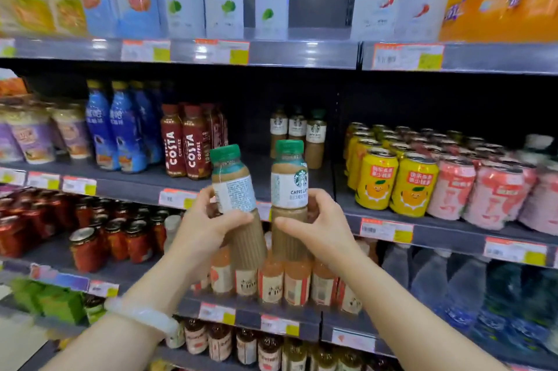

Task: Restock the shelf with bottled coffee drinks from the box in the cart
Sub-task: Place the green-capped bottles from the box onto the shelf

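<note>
Two coffee bottles sit at the centre of the frame, one in each hand. Both are smooth plastic with ribbed lower halves, green screw caps and tan liquid inside. The left hand (208, 227) curls its fingers and thumb round the left bottle (237, 207), which tilts left with its printed back label showing. The right hand (314, 227) grips the right bottle (289, 198), upright, logo forward. The bottles stand just beside each other, apart at the caps.

Behind them, on the middle shelf (139, 183), three matching bottles (297, 135) stand well back, with a wide bare stretch of dark shelf in front and to their left. Left of that gap are red Costa bottles (184, 144); right, past a divider, rows of yellow cans (395, 183). A pale smooth bangle (142, 314) rings the left wrist.
</note>
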Motion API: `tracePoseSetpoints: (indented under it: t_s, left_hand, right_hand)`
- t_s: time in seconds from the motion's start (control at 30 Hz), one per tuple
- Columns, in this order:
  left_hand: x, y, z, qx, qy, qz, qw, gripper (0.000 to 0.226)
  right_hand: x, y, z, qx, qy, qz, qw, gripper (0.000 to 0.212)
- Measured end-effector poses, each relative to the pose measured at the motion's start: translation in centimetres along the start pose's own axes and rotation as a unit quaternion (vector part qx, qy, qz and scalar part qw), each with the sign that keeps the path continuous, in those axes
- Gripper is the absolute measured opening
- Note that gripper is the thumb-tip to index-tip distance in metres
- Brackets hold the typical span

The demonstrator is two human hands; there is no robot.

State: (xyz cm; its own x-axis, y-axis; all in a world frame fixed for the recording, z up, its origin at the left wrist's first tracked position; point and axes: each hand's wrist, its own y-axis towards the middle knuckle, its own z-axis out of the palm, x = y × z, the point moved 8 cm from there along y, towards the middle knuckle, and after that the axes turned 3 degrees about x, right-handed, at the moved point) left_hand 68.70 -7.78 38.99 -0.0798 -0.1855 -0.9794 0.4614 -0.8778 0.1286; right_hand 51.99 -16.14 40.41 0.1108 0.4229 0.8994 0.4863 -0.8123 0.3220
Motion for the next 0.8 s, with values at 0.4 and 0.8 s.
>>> tracePoseSetpoints:
  t_s: [0.4,0.8]
  left_hand:
    - [-3.7,14.9,-0.2,0.015,0.016,0.080,0.997,0.058]
    - [-2.3,23.6,1.2,0.011,0.015,0.063,0.998,0.072]
  right_hand:
    - [-2.5,18.5,-0.6,-0.102,-0.067,-0.009,0.992,0.056]
    - [-7.1,24.2,-1.0,-0.171,-0.064,0.021,0.983,0.041]
